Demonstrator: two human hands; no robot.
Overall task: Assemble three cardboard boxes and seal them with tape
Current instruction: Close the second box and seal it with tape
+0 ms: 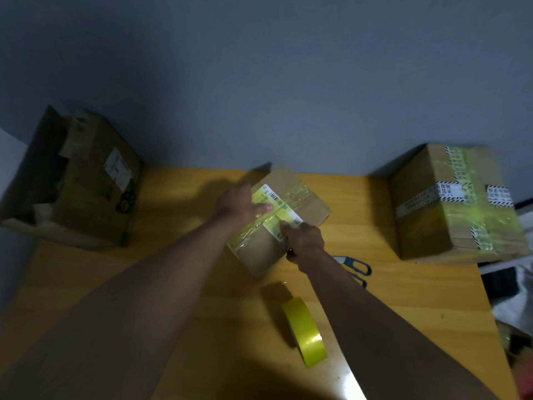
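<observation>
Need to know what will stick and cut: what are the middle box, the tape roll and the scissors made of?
Middle box: brown cardboard, matte, partly under glossy yellowish film with a white printed label.
Tape roll: yellow-green plastic-looking film, shiny, with a bright glare spot.
Scissors: blue handles, probably plastic; blades mostly hidden behind the right arm, likely metal.

The scissors (356, 268) lie half hidden behind the right forearm; only the blue handles show. Print on the small box (277, 217) label is too blurred to read. The open box (78, 183) at far left shows dim, unclear contents. Clutter (510, 298) past the table (418, 298) at right is cut off and indistinct.
</observation>
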